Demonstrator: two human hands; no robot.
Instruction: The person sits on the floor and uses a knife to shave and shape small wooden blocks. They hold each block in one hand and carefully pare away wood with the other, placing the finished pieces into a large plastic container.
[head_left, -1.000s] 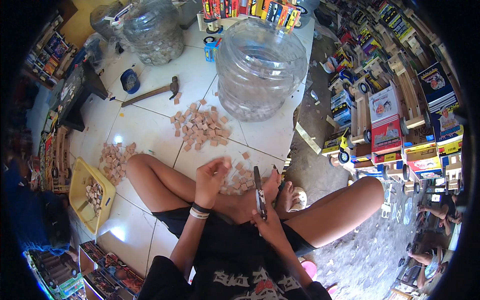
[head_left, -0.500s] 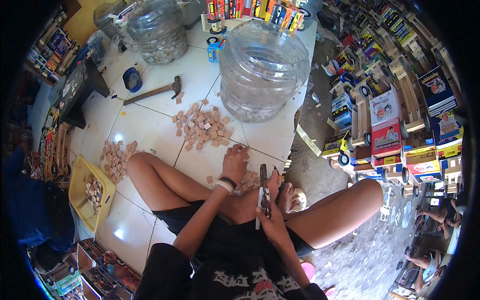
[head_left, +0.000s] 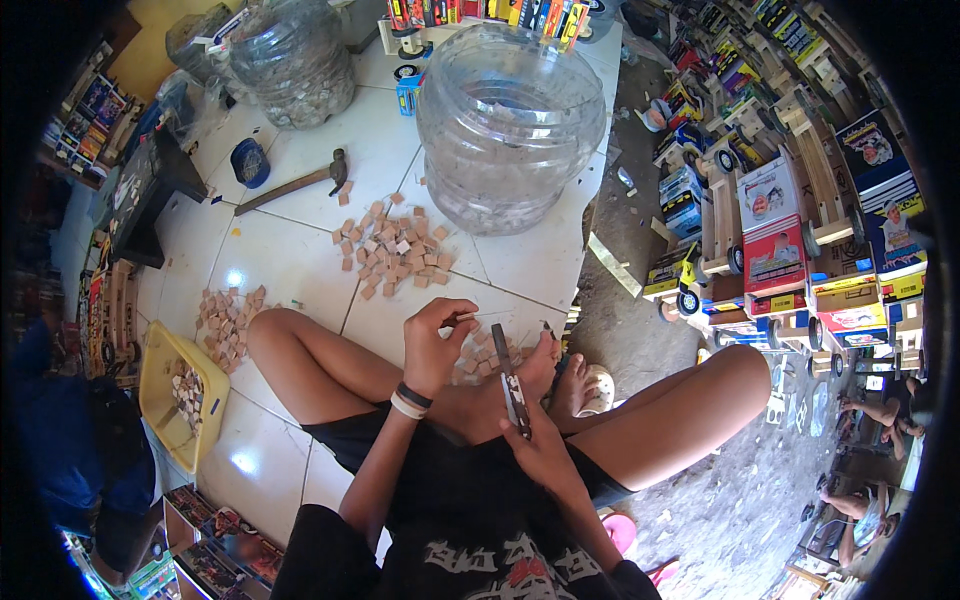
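Note:
My left hand (head_left: 437, 345) is raised above my shin, thumb and forefinger pinching a small wooden piece (head_left: 463, 318). In my right hand (head_left: 538, 450) is a long, narrow, dark hand tool (head_left: 511, 385), flecked with pale patches, its far end pointing up and away from me; its exact kind is unclear. The two hands are apart. Small wooden squares (head_left: 484, 357) lie just beyond my left hand, partly hidden by it and by my foot. A bigger heap of wooden squares (head_left: 392, 250) is spread on the white tiles ahead.
A clear plastic tub (head_left: 510, 140) stands beyond the heap, with a hammer (head_left: 290, 188) and blue cup (head_left: 250, 163) to its left. At left are more wooden squares (head_left: 226, 325) and a yellow basket (head_left: 160, 400). Wooden toy trucks (head_left: 770, 225) crowd the right side.
My left hand has lifted back and left from the near wooden squares, and the piece in its pinch now shows. My right hand's tool has shifted slightly left.

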